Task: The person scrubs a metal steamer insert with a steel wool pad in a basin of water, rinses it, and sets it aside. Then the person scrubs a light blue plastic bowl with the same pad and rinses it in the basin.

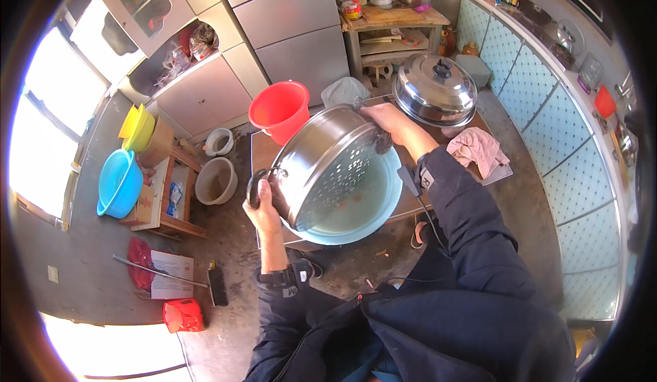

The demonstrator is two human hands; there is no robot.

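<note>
A stainless steel steamer pot (323, 146) with a perforated base is tilted on its side above a light blue basin (377, 223) of cloudy water. My left hand (264, 210) grips it by the black side handle (253, 189), thumb on top. At the far upper rim, my right hand (390, 118) clasps what looks like a dark scouring pad (383, 142). Its fingertips and the rim beneath are partly hidden. Small reddish bits show in the water through or beyond the holes.
The low table (487, 174) also bears a red bucket (279, 110), a domed steel lid on a pot (436, 89) and a pink cloth (477, 151). A black plug on a cord (410, 181) hangs by my right sleeve. Left are plastic basins (120, 182) and a broom (217, 284).
</note>
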